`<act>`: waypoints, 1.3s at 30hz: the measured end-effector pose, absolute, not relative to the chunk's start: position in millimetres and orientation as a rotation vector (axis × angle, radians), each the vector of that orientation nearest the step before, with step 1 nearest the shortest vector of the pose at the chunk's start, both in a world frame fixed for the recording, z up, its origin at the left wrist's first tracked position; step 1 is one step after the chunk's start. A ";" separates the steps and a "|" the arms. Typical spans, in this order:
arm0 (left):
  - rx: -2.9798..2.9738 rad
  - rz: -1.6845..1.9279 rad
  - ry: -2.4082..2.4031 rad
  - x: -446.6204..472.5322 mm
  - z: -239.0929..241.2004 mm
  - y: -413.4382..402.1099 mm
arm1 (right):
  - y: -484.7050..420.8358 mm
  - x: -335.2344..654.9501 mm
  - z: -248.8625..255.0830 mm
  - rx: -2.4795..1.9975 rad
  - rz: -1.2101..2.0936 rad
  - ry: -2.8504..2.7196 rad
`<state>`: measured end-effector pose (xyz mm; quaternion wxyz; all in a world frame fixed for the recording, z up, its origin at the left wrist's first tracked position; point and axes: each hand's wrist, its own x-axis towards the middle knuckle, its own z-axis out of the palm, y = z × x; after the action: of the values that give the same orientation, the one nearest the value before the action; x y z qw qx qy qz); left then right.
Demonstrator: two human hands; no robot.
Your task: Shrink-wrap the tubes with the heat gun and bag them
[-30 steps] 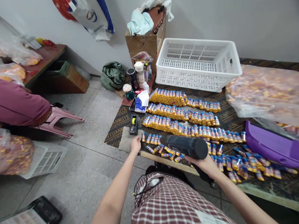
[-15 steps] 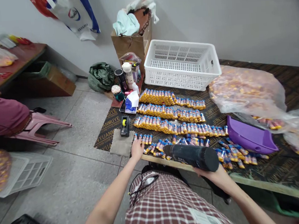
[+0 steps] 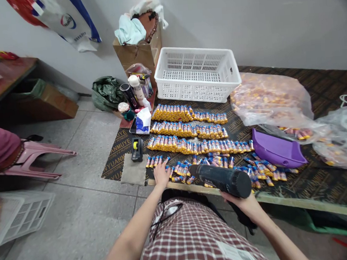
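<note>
Right hand (image 3: 242,202) holds heat gun (image 3: 222,180) lying sideways, nozzle pointing left.

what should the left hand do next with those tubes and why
Probably nudge the loose tubes into a straight row. The left hand rests on them at the near edge; they lie jumbled, unlike the neat rows behind, and the right hand holds the black heat gun beside them.

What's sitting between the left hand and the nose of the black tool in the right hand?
A loose cluster of small blue-and-orange tubes lies on the mat, between the left hand and the black tool, as the head view shows.
</note>
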<state>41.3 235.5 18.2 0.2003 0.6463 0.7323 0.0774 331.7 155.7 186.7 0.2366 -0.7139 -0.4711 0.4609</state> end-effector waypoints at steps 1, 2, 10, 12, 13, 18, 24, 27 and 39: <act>1.875 0.271 1.972 50.8 18.6 233.0 | 153.5 332.4 185.3 -1.952 1.266 -1.225; 1.942 0.307 1.885 62.6 18.2 229.5 | 151.0 334.7 184.9 -1.947 1.269 -1.143; 2.273 0.165 1.557 140.7 5.1 205.8 | 135.0 380.4 210.8 -1.933 1.171 -0.453; 2.316 0.140 1.537 134.0 5.1 210.9 | 132.0 388.8 213.4 -1.946 1.143 -0.383; 2.330 0.138 1.549 127.0 5.5 214.6 | 130.3 391.8 212.8 -1.956 1.142 -0.362; 2.331 0.206 1.744 83.2 6.2 231.3 | 123.3 393.9 195.5 -1.999 1.199 -0.467; 2.146 0.442 1.868 53.3 -5.6 236.0 | 132.3 370.1 179.1 -2.034 1.353 -0.839; 1.959 0.583 1.989 41.8 -7.0 230.7 | 138.9 354.6 175.2 -1.974 1.439 -1.052; 1.711 0.614 2.114 5.3 -16.6 164.4 | 173.7 279.4 152.6 -1.595 1.305 -1.187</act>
<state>5.3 164.4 -16.6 0.1757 0.6042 0.7464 0.2167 279.4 173.7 152.6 0.3724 -0.6224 -0.4632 0.5093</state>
